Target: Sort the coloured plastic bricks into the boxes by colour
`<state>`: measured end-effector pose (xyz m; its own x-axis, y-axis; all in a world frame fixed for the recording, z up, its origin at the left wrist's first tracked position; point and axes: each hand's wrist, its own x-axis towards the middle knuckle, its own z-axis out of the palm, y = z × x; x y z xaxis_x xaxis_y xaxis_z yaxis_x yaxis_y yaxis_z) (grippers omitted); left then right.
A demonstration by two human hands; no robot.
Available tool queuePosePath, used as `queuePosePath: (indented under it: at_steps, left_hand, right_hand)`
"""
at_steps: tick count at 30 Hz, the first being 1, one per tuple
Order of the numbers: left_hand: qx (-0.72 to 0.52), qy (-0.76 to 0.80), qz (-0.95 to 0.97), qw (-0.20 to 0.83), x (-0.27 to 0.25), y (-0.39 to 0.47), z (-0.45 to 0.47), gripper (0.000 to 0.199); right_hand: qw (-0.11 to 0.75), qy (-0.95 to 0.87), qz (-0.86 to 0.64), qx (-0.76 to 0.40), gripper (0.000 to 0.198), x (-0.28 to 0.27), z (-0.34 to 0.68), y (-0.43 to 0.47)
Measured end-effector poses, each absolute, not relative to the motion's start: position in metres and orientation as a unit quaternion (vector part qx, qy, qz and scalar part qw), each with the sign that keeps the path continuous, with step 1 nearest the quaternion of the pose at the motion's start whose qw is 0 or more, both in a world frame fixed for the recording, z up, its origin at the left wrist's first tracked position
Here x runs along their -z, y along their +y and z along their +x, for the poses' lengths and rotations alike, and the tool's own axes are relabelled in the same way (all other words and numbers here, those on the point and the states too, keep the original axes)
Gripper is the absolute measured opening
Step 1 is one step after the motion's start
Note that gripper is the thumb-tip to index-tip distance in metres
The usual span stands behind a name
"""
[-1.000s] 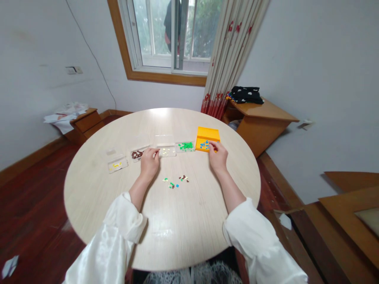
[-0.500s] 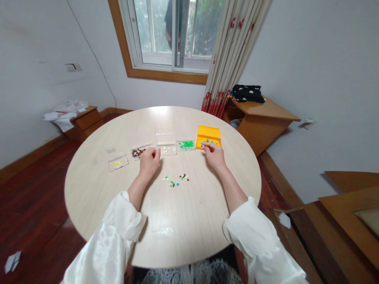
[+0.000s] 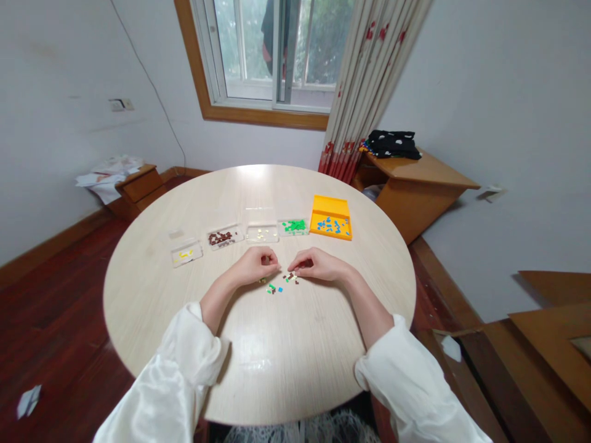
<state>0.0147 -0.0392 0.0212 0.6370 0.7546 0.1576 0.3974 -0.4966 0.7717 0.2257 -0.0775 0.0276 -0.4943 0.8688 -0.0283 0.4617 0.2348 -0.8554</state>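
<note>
My left hand is closed in a pinch just left of the small loose pieces; whatever its fingertips hold is too small to make out. Facing it, my right hand is pinched too, its fingertips right above a cluster of brown, green and cream pieces. What it holds, if anything, cannot be seen. Nearer to me lie a blue square piece and a few green and brown pieces. Some cream and green bits are partly hidden under my left fingers.
Beyond my hands stand clear boxes of yellow pieces, brown pieces, cream pieces and green pieces. An open yellow box holds blue pieces. All rest on a round wooden table, with a window and curtain behind.
My right hand has come back from the yellow box to the loose pieces. My left hand has moved right and nearer, from the brown pieces' box to the same spot.
</note>
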Motion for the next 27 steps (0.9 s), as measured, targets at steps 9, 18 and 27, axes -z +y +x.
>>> queuePosePath:
  at_steps: [9,18,27]
  left_hand:
    - [-0.194,0.267,0.896,0.297,-0.016,-0.045,0.023,0.01]
    - [-0.193,0.262,0.898,0.296,-0.019,-0.046,0.024,0.016]
    - [-0.239,0.352,0.841,0.336,-0.02,-0.045,0.024,0.014]
  right_hand:
    - [0.217,-0.762,-0.453,-0.409,0.02,-0.025,0.22,-0.077]
    - [0.209,-0.746,-0.485,-0.405,0.013,-0.032,0.215,-0.08]
    - [0.216,-0.742,-0.485,-0.409,0.01,-0.03,0.217,-0.081]
